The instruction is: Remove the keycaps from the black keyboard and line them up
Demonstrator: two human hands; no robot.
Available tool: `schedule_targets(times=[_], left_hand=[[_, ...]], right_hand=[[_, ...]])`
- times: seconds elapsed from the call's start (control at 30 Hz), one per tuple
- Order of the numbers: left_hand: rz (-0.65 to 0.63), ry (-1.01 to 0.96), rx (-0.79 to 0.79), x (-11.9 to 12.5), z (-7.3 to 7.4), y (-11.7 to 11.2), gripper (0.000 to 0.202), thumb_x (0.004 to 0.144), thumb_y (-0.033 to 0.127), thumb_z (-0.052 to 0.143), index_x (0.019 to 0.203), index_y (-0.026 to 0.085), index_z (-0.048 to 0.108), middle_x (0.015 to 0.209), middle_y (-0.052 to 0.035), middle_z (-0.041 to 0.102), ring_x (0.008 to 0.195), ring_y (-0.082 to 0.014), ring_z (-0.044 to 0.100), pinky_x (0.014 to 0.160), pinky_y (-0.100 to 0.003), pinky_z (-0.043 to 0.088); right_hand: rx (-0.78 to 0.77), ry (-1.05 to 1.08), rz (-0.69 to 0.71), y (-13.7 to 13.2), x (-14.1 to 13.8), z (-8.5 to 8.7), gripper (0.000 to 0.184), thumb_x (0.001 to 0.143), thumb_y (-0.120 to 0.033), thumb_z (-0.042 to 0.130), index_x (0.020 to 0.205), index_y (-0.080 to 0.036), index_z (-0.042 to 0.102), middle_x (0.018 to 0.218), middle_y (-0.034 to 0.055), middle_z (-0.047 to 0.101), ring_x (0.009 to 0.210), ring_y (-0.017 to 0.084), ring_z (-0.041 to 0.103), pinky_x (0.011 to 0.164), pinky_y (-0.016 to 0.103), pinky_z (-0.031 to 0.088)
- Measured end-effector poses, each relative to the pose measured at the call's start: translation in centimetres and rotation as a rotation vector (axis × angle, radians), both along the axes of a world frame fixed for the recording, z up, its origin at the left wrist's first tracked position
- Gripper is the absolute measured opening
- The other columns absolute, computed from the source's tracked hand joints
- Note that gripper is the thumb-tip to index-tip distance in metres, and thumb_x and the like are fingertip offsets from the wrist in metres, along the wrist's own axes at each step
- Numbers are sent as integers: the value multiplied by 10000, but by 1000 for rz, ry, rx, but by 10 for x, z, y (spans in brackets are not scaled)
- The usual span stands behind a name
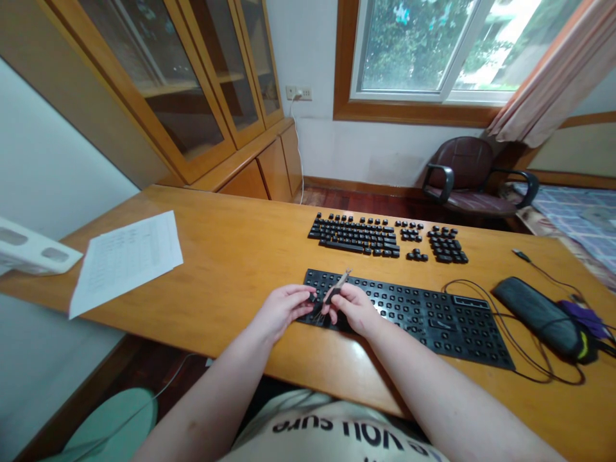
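Observation:
My left hand is closed in a pinch over the left end of a black keyboard base. Between its fingertips is a small black keycap. Close beside it, my right hand grips a slim hand tool with a tan upper end, a dark middle and thin strands at the lower end. Its exact kind is unclear. The base lies flat with its key switches bare. Behind it, loose black keycaps are laid out in keyboard order on the desk.
Right of the base lie its cable, a dark zip case, a purple item and a USB plug. Printed sheets rest on the wooden desk at left, near a white object. An office chair stands beyond.

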State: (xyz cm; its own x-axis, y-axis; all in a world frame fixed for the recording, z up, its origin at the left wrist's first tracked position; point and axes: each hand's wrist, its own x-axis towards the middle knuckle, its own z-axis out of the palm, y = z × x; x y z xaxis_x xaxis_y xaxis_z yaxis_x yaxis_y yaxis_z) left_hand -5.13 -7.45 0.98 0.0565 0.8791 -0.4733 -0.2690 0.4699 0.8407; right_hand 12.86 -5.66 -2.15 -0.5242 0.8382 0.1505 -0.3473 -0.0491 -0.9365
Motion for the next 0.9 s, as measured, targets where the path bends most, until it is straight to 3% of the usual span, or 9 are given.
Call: schedule_targets(times=[0.1, 0.27, 0.4, 0.47, 0.63, 0.9], left_hand=[[57, 109, 168, -8, 9, 24, 210, 630, 224, 701, 812, 137, 641, 842, -47, 682, 746, -128, 637, 786, -279, 515], [-60, 671, 546, -18, 21, 86, 148, 682, 198, 641, 814, 132, 645, 849, -58, 691, 791, -154, 634, 838, -318, 490], [-188, 1042, 629, -12, 4, 133, 157, 725, 151, 564, 850, 125, 656, 834, -62, 695, 746, -148, 628, 749, -272, 501], [-228, 1080, 644, -8, -10, 147, 172, 726, 130, 548, 852, 122, 664, 819, -64, 695, 720, -148, 625, 717, -260, 500], [-256, 1179, 713, -9, -33, 152, 190, 738, 153, 545, 863, 155, 689, 856, -70, 683, 792, -184, 609, 782, -298, 480], [-245, 1298, 790, -21, -35, 151, 242, 781, 153, 497, 887, 189, 711, 971, -73, 672, 958, -213, 575, 913, -326, 424]], right_hand=[[-50, 43, -81, 3, -1, -2, 292, 803, -439, 598, 794, -148, 575, 665, 25, 654, 429, 79, 509, 442, 214, 401], [-113, 78, -146, 6, -2, -6, 297, 787, -446, 610, 798, -152, 565, 648, 17, 656, 404, 78, 500, 411, 208, 382], [-125, 60, -131, 4, -3, -3, 293, 782, -439, 618, 792, -150, 571, 653, 22, 665, 407, 77, 495, 423, 213, 383], [-128, 56, -131, 4, -3, -1, 288, 779, -433, 622, 784, -149, 575, 648, 21, 666, 406, 75, 493, 427, 214, 385], [-135, 65, -148, 4, -3, -1, 280, 778, -427, 623, 784, -151, 581, 642, 23, 669, 408, 81, 501, 428, 218, 386], [-149, 64, -158, 4, -4, -4, 275, 781, -422, 621, 799, -149, 589, 654, 29, 676, 407, 78, 492, 433, 217, 379]])
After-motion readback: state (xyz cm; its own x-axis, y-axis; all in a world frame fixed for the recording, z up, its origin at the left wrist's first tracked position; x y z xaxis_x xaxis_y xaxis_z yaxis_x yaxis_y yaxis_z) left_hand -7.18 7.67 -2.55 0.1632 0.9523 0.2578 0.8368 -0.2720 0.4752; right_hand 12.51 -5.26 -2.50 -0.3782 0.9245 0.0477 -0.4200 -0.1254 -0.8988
